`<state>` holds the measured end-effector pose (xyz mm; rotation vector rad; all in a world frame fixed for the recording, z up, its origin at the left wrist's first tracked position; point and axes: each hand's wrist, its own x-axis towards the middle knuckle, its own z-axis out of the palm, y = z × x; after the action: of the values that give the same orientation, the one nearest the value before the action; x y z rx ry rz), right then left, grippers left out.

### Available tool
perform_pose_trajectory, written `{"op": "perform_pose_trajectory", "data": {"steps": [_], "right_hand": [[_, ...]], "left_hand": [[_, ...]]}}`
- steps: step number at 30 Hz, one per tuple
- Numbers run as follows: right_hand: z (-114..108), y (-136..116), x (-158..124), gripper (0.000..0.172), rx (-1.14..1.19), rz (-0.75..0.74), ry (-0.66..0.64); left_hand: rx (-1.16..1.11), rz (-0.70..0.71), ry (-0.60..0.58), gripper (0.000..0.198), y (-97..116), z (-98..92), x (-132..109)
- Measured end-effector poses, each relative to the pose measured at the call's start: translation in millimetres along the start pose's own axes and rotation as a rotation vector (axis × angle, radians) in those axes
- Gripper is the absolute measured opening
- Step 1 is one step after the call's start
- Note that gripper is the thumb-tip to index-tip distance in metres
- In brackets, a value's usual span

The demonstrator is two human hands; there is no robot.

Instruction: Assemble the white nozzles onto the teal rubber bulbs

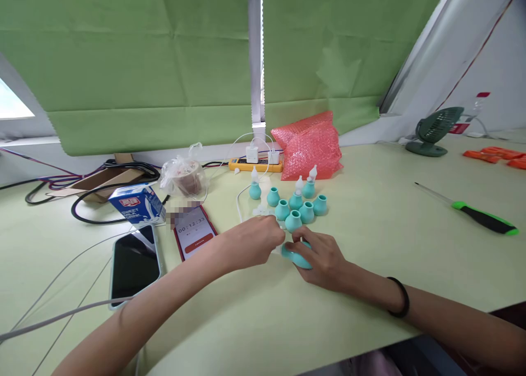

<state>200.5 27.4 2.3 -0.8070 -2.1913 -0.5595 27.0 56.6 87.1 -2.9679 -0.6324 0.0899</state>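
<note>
My right hand (324, 255) is closed around a teal squeeze bulb (299, 257), which lies tilted with its neck toward the left. My left hand (257, 241) is closed right beside that neck, and a bit of a translucent tip (276, 250) shows under its fingers; most of it is hidden. Just beyond both hands stand several more teal bulbs (293, 221) with open necks. A few at the back carry clear pointed tips, such as this bulb (255, 191). Loose translucent pieces (262, 209) lie behind my left hand, partly covered by it.
Left of the hands are a phone with a running timer (195, 233), a dark phone (136, 261), a milk carton (137, 205) and bagged tape (187, 177). Behind stand a power strip (238, 165) and pink bubble wrap (310, 151). A screwdriver (472, 211) and fan (438, 129) are at right.
</note>
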Motion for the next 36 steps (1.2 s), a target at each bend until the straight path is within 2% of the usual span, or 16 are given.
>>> {"op": "perform_pose_trajectory", "data": {"steps": [4,10,12,16,20,22,24,26,28,32,36], "right_hand": [[0,-1,-1,0.024,0.026,-0.005,0.010],[-1,-2,1,0.021,0.066,0.038,0.049],[-2,-1,2,0.021,0.088,0.070,0.059],[-1,1,3,0.022,0.118,0.073,0.046],[0,-1,3,0.020,0.128,0.083,0.034],[0,-3,2,0.019,0.128,0.063,0.020],[0,-5,1,0.019,0.120,0.015,-0.011],[1,-7,-1,0.019,0.113,-0.020,-0.053],[3,-8,-3,0.019,0.116,-0.029,-0.080],[7,-10,-8,0.019,0.132,-0.030,-0.099],[11,-10,-11,0.016,0.128,-0.039,-0.146]], "left_hand": [[-0.021,-0.003,-0.017,0.019,1,-4.4,-1],[-0.304,-0.029,0.004,0.011,-8,-11.7,-3],[-0.330,-0.037,0.060,0.010,-8,-17.1,-6],[-0.307,-0.087,0.269,0.015,-1,-18.2,-13],[-0.107,-0.095,0.258,0.023,9,10.0,-23],[-0.069,-0.130,0.375,0.023,15,29.6,-28],[-0.125,-0.162,0.522,0.020,21,46.9,-31],[-0.152,-0.170,0.659,0.016,26,59.7,-33],[-0.159,-0.175,0.737,0.012,30,68.3,-33],[-0.132,-0.209,0.767,0.010,33,79.1,-31],[-0.120,-0.248,0.704,0.013,33,86.0,-30]]}}
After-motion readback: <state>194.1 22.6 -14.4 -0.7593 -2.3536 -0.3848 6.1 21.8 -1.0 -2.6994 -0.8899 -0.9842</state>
